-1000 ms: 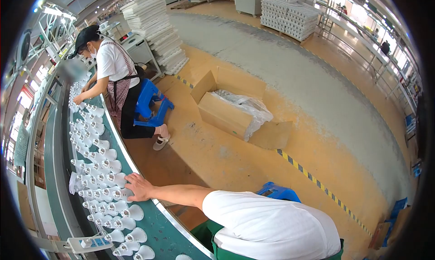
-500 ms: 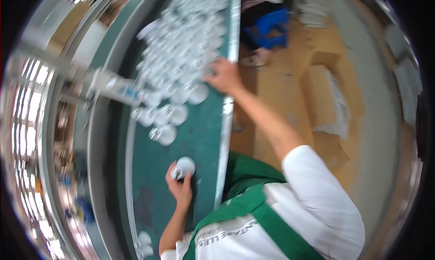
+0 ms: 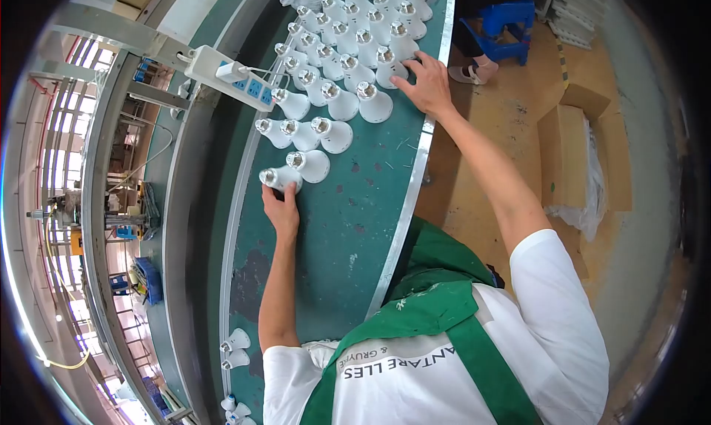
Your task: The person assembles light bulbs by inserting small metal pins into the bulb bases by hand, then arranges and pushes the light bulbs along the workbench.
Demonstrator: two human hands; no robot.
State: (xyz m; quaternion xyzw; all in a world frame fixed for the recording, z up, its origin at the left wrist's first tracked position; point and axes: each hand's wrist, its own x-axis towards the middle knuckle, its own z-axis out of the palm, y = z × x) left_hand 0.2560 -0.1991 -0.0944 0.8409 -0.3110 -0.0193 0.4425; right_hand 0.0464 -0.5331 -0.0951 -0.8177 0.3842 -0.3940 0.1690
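White light bulbs with silvery screw caps stand in rows, caps up, on the green conveyor belt (image 3: 341, 232). My left hand (image 3: 281, 214) has its thumb and fingers around the dome of a light bulb (image 3: 280, 177) at the near left end of the group. Right beside it stands another bulb (image 3: 314, 165). My right hand (image 3: 428, 88) is at the group's right edge, thumb and fingers around the dome of a bulb (image 3: 387, 71); its fingertips are partly hidden. A nearby bulb (image 3: 374, 106) stands just below that hand.
A white power strip (image 3: 229, 77) with a plug juts over the belt's left side. A few bulbs (image 3: 235, 349) lie near the lower left edge. On the floor to the right are an open cardboard box (image 3: 566, 158) and a blue stool (image 3: 507, 28) beside a person's foot.
My left hand has carried its bulb forward from the open belt to the near end of the group. My right hand stays at the group's right edge. The view has shifted.
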